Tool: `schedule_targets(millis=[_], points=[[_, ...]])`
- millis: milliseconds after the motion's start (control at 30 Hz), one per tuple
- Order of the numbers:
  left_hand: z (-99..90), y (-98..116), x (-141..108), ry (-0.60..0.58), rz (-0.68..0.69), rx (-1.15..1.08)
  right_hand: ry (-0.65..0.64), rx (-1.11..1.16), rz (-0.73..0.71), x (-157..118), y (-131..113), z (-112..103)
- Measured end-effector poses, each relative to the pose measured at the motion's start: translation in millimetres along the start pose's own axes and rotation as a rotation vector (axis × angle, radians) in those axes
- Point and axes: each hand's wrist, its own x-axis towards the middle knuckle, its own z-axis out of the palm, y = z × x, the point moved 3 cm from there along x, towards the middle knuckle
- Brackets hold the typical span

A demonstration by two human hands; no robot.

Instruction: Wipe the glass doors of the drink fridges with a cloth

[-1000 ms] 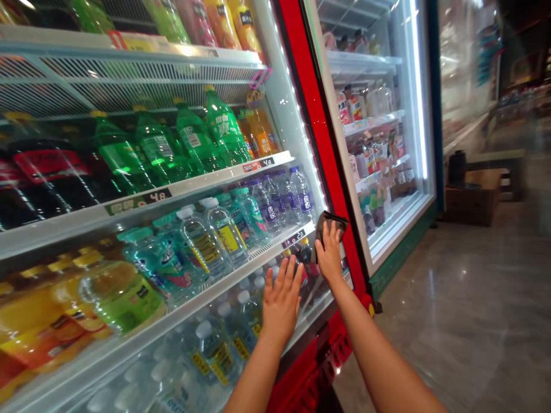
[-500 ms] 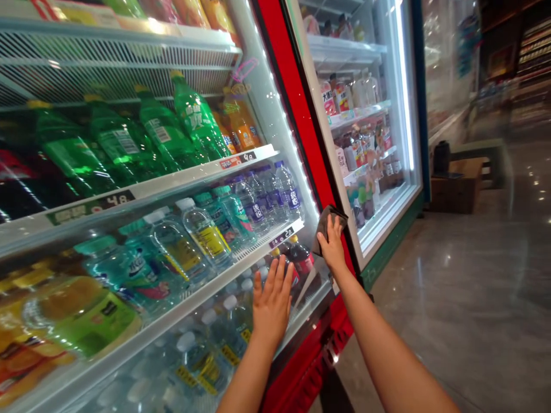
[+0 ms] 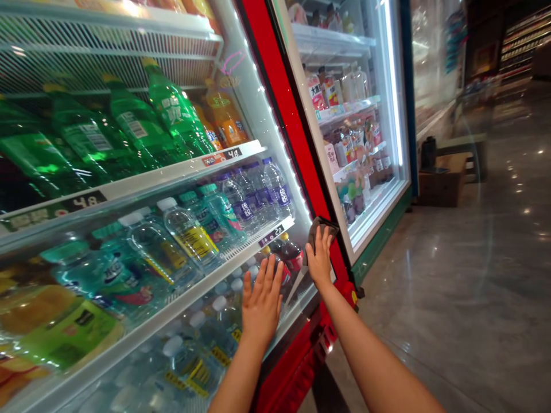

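Note:
My right hand [image 3: 319,258] lies over a dark grey cloth [image 3: 323,222], pressing it against the glass door beside the red door frame [image 3: 287,109] of a drinks fridge. The fingers are nearly straight, and part of the cloth is hidden under them. To its left, my left hand [image 3: 262,301] rests flat on the glass with its fingers spread, holding nothing. Behind the glass stand clear water bottles with purple labels [image 3: 275,186] and others with white caps [image 3: 189,232]. Dark bottles with red labels [image 3: 287,250] show between the two hands.
Green soda bottles [image 3: 172,115] fill a higher shelf, above a white shelf edge [image 3: 150,178] with price tags. A second lit fridge [image 3: 355,246] adjoins on the right. Farther back, a cardboard box [image 3: 441,186] sits on the shiny grey floor [image 3: 451,287].
My right hand and the cloth have slid slightly down along the door's edge. My left hand stays at about the same place on the glass. The view has turned a little to the right.

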Motion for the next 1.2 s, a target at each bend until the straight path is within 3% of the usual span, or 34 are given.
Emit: schedule_targets(millis=[100,200,367,433,567,667,733,833,933,1000,1067,1133,1200], points=[[-0.7,1,-6,0.024,-0.003,0.008,0.049,0.028,0.114,-35,14,0],[-1.3,3,-15,0.049,-0.010,0.018,0.094,0.028,0.185,-47,15,2],[-1.4,1,-34,0.052,-0.034,0.019,-0.060,-0.007,-0.101,-43,-22,-4],[-0.3,-2,-45,0.046,-0.054,0.017,-0.135,-0.013,-0.192,-53,-19,-10],[3.3,-8,-75,0.067,-0.126,0.026,-0.136,-0.017,-0.117,-67,16,-17],[4.2,-13,-99,0.087,-0.196,0.056,-0.080,-0.041,-0.063,-62,17,-15],[2.7,-17,-113,0.086,-0.235,0.079,-0.106,-0.086,-0.158,-64,0,-13],[-2.1,-22,-129,0.095,-0.281,0.102,-0.231,-0.170,-0.476,-84,-23,-17],[-7.6,-29,-144,0.098,-0.323,0.114,-0.361,-0.240,-0.771,-106,-17,-27],[-11.7,-34,-154,0.097,-0.335,0.120,-0.339,-0.262,-0.743,-104,-4,-34],[-16.1,-39,-163,0.086,-0.320,0.132,-0.247,-0.250,-0.573,-91,-1,-37],[-20.9,-44,-171,0.080,-0.297,0.144,-0.176,-0.225,-0.461,-81,-14,-32],[-25.1,-48,-176,0.086,-0.292,0.153,-0.167,-0.212,-0.506,-82,-37,-23]])
